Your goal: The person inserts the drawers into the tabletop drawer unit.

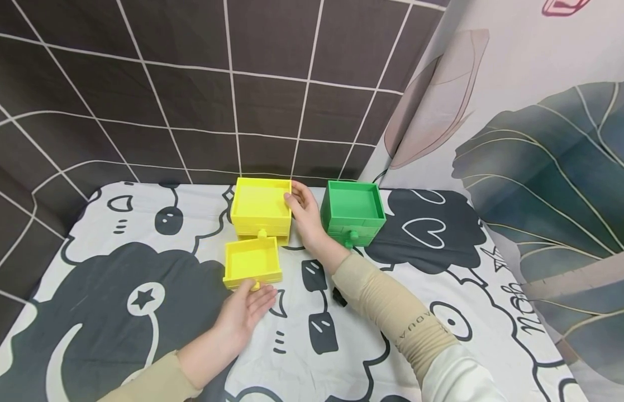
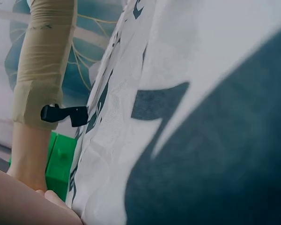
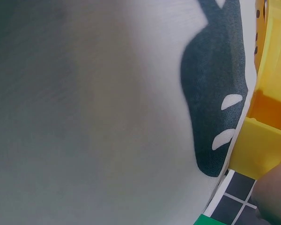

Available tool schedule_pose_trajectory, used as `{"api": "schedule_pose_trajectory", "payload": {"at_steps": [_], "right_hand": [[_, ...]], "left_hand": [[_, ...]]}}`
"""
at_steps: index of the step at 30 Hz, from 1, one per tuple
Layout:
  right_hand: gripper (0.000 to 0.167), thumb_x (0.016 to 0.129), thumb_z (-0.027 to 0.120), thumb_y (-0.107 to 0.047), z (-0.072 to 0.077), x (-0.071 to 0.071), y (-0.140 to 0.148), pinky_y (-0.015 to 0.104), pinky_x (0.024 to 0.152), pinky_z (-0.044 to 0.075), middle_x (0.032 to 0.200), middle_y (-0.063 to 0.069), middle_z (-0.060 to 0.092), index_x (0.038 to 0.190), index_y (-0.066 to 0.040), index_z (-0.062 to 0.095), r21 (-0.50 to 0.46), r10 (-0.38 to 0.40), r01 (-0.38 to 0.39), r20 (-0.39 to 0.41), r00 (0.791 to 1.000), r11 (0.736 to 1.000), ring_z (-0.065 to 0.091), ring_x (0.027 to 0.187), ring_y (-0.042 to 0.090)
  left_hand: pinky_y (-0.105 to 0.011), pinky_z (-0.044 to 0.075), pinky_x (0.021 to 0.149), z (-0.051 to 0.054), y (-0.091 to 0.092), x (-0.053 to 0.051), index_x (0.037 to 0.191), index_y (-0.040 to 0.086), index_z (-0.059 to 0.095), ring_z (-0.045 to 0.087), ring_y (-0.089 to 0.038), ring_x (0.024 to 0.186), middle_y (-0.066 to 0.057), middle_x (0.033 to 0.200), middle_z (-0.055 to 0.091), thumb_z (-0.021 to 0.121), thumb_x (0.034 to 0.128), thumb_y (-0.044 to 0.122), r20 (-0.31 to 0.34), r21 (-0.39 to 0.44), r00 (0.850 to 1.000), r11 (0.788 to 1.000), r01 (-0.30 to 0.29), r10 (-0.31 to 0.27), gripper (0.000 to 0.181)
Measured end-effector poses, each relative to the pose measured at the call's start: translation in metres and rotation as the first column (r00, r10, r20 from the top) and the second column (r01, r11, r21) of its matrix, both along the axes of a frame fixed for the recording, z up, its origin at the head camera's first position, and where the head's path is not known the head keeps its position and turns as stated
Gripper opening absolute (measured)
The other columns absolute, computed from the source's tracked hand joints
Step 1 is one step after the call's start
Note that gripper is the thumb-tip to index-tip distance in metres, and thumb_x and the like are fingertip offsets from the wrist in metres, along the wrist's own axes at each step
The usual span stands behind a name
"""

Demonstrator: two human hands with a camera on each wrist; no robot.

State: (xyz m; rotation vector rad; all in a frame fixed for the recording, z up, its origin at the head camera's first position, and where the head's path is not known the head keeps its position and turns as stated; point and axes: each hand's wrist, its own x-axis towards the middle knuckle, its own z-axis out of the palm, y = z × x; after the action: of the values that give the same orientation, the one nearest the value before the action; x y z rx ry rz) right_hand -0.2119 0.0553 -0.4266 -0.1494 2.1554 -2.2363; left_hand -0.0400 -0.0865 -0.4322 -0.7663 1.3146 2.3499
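A yellow toy chest of drawers (image 1: pixel 261 204) with a shallow tray top stands on the patterned cloth. Its lower yellow drawer (image 1: pixel 251 261) is pulled out towards me and looks bare inside; whether its back end is still in the chest, I cannot tell. At the drawer's front, my left hand (image 1: pixel 246 312) pinches the small knob (image 1: pixel 256 286) between thumb and fingers. My right hand (image 1: pixel 306 215) grips the chest's right side, thumb at the top rim. Part of that hand (image 3: pixel 276 194) shows beside yellow plastic (image 3: pixel 260 145) in the right wrist view.
A similar green chest (image 1: pixel 354 209), its drawer knob facing me, stands just right of my right hand. Dark grid-patterned fabric (image 1: pixel 191 100) rises behind both chests. A black device (image 2: pixel 65 114) is strapped under the right sleeve.
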Motion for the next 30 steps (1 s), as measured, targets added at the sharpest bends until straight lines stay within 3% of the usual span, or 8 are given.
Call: {"api": "schedule_pose_trajectory", "payload": {"at_steps": [15,30], "right_hand": [[0.045,0.110,0.056,-0.014,0.002,0.001,-0.001,0.039,0.120,0.052,0.150,0.019,0.055,0.153,-0.003,0.046,-0.004,0.004,-0.004,-0.009,1.000,1.000,0.055,0.135,0.029],[0.045,0.111,0.055,-0.014,0.002,0.001,0.000,0.037,0.117,0.052,0.150,0.020,0.055,0.153,-0.002,0.046,-0.005,0.006,-0.006,-0.018,1.000,1.000,0.056,0.134,0.030]], "left_hand": [[-0.030,0.064,0.103,0.002,0.007,-0.011,0.130,-0.005,0.053,0.076,-0.009,0.096,-0.007,0.109,0.077,0.045,0.1125,0.027,0.036,-0.066,0.997,0.995,0.072,-0.069,0.038],[-0.028,0.066,0.098,0.004,0.005,-0.014,0.125,-0.004,0.056,0.077,-0.009,0.092,-0.005,0.102,0.077,0.047,0.1112,0.024,0.054,-0.087,0.996,0.993,0.079,-0.074,0.033]]}}
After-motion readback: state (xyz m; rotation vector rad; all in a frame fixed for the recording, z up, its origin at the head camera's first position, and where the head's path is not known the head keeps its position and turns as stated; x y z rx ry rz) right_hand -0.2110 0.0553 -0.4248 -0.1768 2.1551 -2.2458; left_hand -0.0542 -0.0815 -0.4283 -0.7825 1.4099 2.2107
